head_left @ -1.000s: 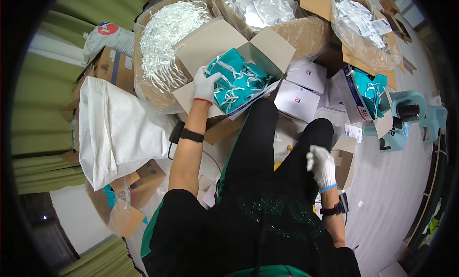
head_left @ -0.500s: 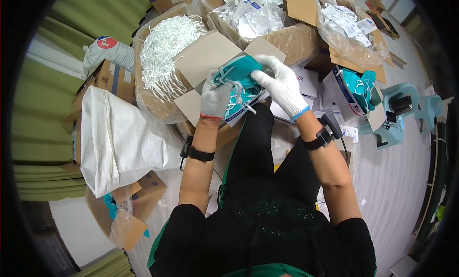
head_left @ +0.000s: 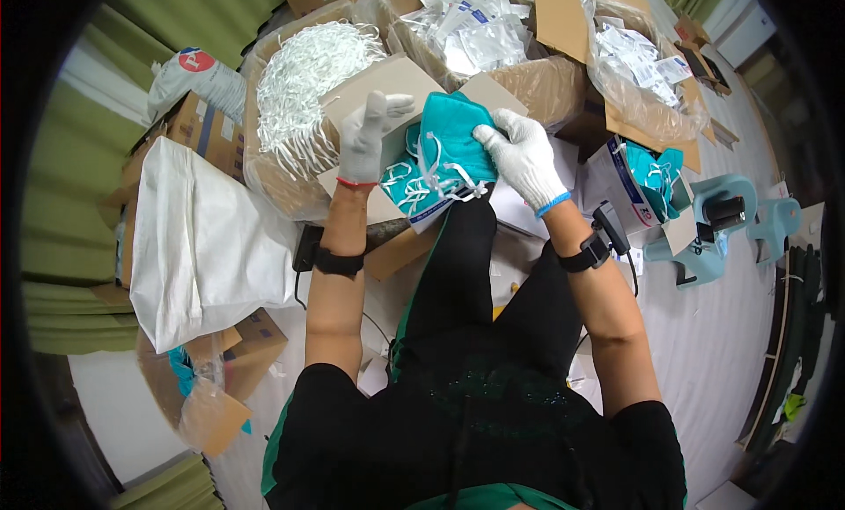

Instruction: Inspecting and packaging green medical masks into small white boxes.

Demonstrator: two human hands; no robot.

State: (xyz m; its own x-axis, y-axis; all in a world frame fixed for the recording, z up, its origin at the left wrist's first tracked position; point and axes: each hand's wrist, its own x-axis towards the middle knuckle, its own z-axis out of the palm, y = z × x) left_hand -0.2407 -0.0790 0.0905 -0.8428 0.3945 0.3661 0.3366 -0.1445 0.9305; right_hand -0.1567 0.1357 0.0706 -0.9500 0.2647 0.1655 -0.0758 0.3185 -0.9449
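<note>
Raised since before, right hand (head_left: 525, 160) fingers clamp teal mask (head_left: 453, 140); left hand (head_left: 368, 136) fingers spread beside it.

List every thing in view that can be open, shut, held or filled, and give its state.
left hand: gloved, fingers spread, touching the masks' box.
right hand: gloved, shut on the teal mask.
teal mask: lifted, white straps dangling.
cardboard box of white straps: open, full.
boxes of clear packets: open, filled.
white sack: lying closed.

Matt teal mask (head_left: 451, 140) (seemingly cloth)
</note>
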